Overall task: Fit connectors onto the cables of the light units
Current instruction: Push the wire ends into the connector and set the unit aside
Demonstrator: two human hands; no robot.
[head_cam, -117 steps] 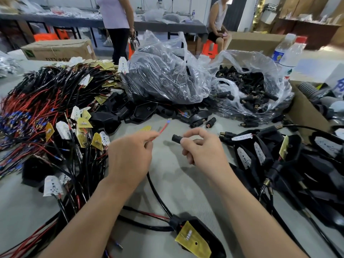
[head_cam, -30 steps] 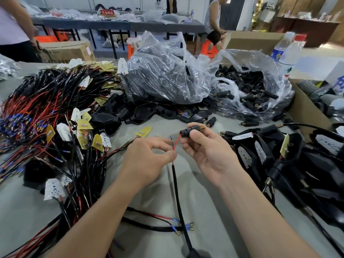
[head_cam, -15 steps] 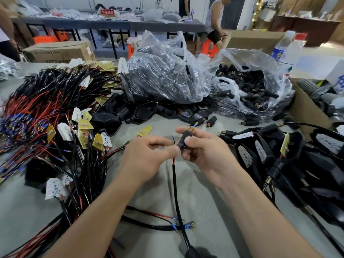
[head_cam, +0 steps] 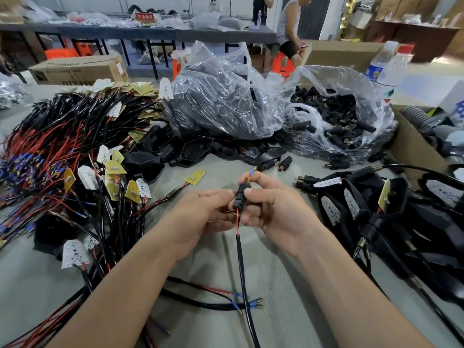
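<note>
Entry, head view. Both hands meet above the middle of the grey tabletop (head_cam: pixel 276 285).

- Right hand (head_cam: pixel 278 212): the fingers (head_cam: pixel 263 180) are curled, and thumb and forefinger pinch the black connector (head_cam: pixel 240 197) from the right.
- Left hand (head_cam: pixel 200 217): fingers curled too, tips closed against the connector's lower left side. I read this as a grip on the connector. How much of the wire they also catch, I cannot tell.
- The connector stands nearly upright between the two hands, off the tabletop, with its top leaning slightly right.
- A brass terminal (head_cam: pixel 251 172) with a blue sleeve pokes out of the top.
- A red wire (head_cam: pixel 237 219) leaves the bottom and joins the black cable (head_cam: pixel 242 267), which runs down towards me.

Surroundings:
- Left: a heap of red and black leads (head_cam: pixel 50 136) with small boards.
- Behind: a clear bag of loose connectors (head_cam: pixel 339 116).
- One stray connector (head_cam: pixel 285 163) lies just beyond the hands.
- Right: black light units (head_cam: pixel 376 209).
</note>
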